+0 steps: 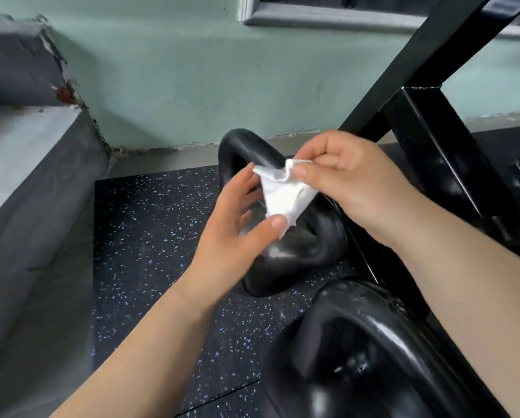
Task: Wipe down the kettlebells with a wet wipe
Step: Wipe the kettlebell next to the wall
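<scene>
A glossy black kettlebell [294, 254] stands on the speckled floor mat in the middle of the view, its handle arching up behind my hands. A second black kettlebell [352, 357] sits closer, at the lower right. Above the far one I hold a crumpled white wet wipe [282, 194] with both hands. My right hand [346, 173] pinches its top edge between thumb and fingers. My left hand [237, 215] pinches its lower corner with the thumb, the other fingers spread behind the wipe. The wipe hangs just above the kettlebell's body, not clearly touching it.
A black steel rack frame [427, 122] rises diagonally at the right, close behind the kettlebells. A grey concrete ledge [35, 164] runs along the left. A pale green wall [192, 70] closes the back. Black speckled rubber mat [150, 236] covers the floor.
</scene>
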The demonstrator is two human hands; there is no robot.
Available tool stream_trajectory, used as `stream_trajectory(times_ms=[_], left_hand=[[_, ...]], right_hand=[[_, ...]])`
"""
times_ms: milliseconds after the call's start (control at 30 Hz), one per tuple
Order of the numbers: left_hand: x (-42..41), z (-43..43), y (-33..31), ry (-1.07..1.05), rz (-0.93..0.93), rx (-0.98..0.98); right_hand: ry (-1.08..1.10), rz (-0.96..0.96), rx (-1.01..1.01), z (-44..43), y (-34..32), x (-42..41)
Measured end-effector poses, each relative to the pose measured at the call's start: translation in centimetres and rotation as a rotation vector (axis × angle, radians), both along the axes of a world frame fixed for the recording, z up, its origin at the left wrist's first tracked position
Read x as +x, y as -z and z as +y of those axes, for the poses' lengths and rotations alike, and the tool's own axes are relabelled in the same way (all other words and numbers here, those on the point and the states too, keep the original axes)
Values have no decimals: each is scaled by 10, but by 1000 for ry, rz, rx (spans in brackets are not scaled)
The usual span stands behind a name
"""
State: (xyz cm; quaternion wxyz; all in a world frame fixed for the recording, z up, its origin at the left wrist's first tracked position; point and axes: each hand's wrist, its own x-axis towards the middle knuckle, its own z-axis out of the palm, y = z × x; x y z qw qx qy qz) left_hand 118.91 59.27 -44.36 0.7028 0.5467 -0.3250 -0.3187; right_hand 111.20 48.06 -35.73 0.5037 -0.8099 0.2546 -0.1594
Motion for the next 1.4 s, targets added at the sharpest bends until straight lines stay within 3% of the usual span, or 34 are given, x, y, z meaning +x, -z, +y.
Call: stream_trajectory(times_ms=[67,133,267,333,467,533,767,1100,1233,1400], left_hand=[[-1,-2,-6,-58,224,-86],[1,-1,-2,-157,317,5],[11,4,19,-559,238,170],[20,-1,20,-703,83,212],[23,-33,2,-592,-273,227],[20,-49,-2,-496,-364,225],[-18,-46,7,-392,-178,175],[-30,-59,3,-487,195,171],[-50,-50,12,-439,130,162],[-15,-56,7,-677,-64,157]], right_hand=[[-6,36,-1,7,7,8],[33,53,-18,8,11,9],[236,207,-96,-11,24,-8],[157,354,-123,-19,35,-17],[76,385,-132,-24,42,-22],[76,356,-127,-24,42,-22],[79,334,-154,-26,42,-21],[110,321,-91,-25,40,-23],[72,315,-77,-27,43,-23],[95,315,-5,-26,39,-24]])
